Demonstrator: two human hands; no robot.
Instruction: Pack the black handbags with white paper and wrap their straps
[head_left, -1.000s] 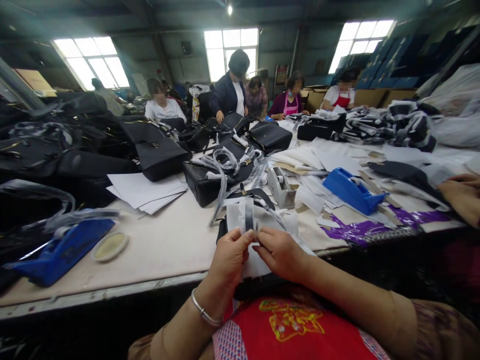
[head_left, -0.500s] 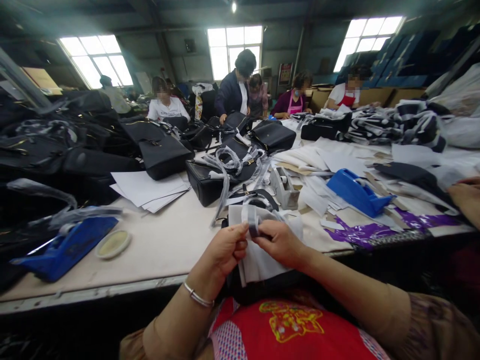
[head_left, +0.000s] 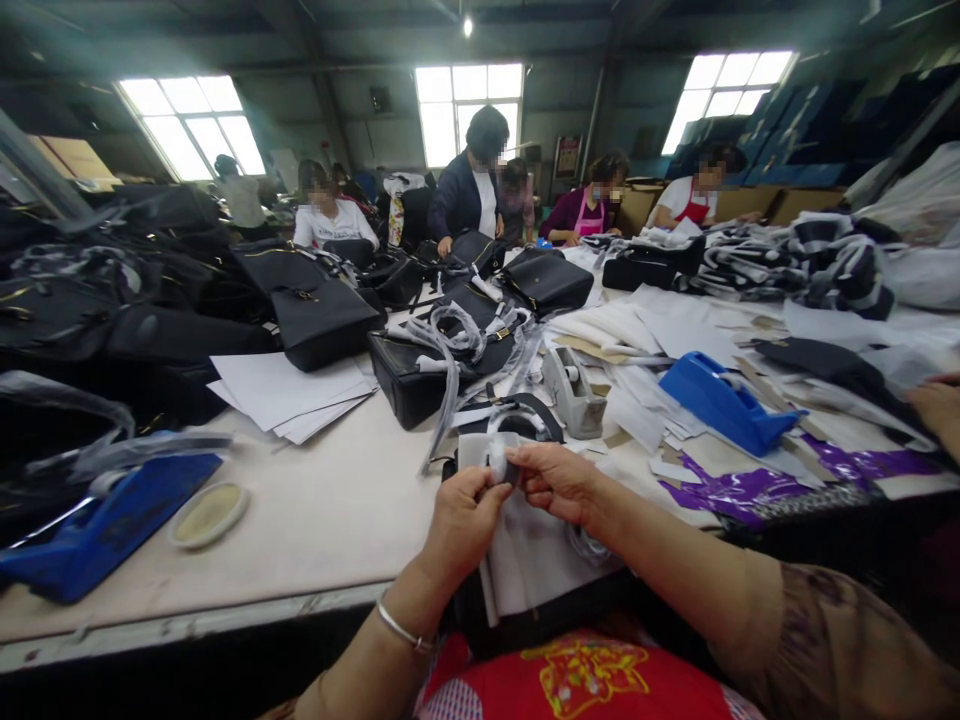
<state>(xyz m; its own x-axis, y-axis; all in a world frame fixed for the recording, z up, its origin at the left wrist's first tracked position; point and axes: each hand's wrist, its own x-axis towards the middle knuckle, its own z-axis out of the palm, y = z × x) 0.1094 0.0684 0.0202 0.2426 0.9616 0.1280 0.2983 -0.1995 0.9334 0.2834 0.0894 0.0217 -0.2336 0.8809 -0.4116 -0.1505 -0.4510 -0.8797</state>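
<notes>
A short black strap end wrapped in whitish film [head_left: 498, 460] sits between my hands. My left hand [head_left: 463, 520] is closed, its thumb and fingers pinching the wrapped strap from the left. From the right, my right hand [head_left: 556, 484] pinches the same piece, fingertips nearly touching those of the left. Fingers partly cover the strap. Below them, a white sheet [head_left: 544, 565] lies over a black bag [head_left: 517, 628] against the table edge and my red apron. The bag's rounded handle [head_left: 541, 412], partly wrapped in white, rises behind the hands.
A grey tape dispenser [head_left: 574, 392] stands just beyond my hands. Blue tape dispensers lie right [head_left: 724, 400] and left [head_left: 112, 520], the latter beside a round pale dish [head_left: 208, 515]. Black bags [head_left: 420, 370], white paper sheets [head_left: 289, 390] and purple tape [head_left: 727, 490] cover the table. Several people work opposite.
The hands have drawn closer together on the strap; the left thumb now presses along it and the right hand has rolled over its top. The view has shifted slightly.
</notes>
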